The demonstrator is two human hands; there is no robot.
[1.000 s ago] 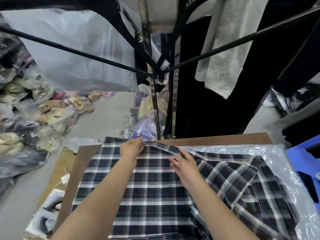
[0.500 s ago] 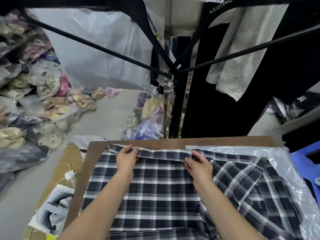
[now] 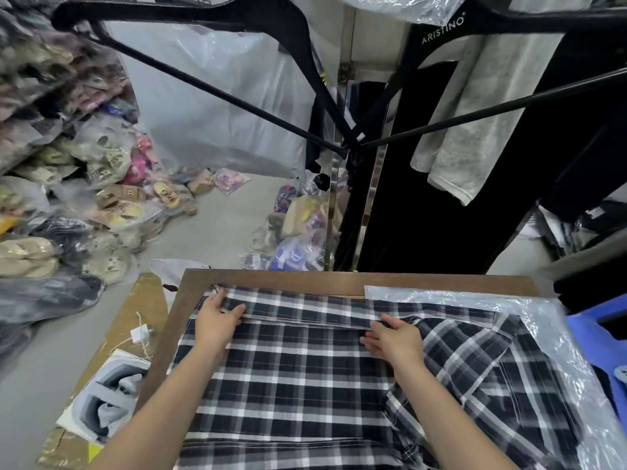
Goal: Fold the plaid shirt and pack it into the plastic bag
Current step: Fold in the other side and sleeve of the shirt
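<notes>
Plaid cloth in black, grey and white covers most of the brown wooden table point(image 3: 271, 278): the plaid shirt point(image 3: 298, 378) lies spread flat, with a narrow band along its far edge turned back toward the near side. The left hand point(image 3: 217, 322) rests on the far left part of that band, fingers point(image 3: 234, 308) close together and laid over the fold, thumb beneath them; whether the thumb is under the cloth or only against it is hard to make out. The right hand point(image 3: 393, 339) sits at the right end of the same fold, palm down, fingers only slightly spread and pointing left, their tips touching the edge of the band. Neither hand is closed into a fist; both press or lightly pinch the fabric.

To the right, the plastic bag point(image 3: 529, 310) lies flat on the table under the shirt's right side, its clear film showing past the cloth at the far and right edges. A sleeve or side panel of the shirt is folded over there, and its near part runs out of view at the bottom. Both forearms are cut off by the bottom edge too.

Black hangers point(image 3: 210, 93) cross overhead. Bagged sandals point(image 3: 112, 205) on the left floor are blurred.
</notes>
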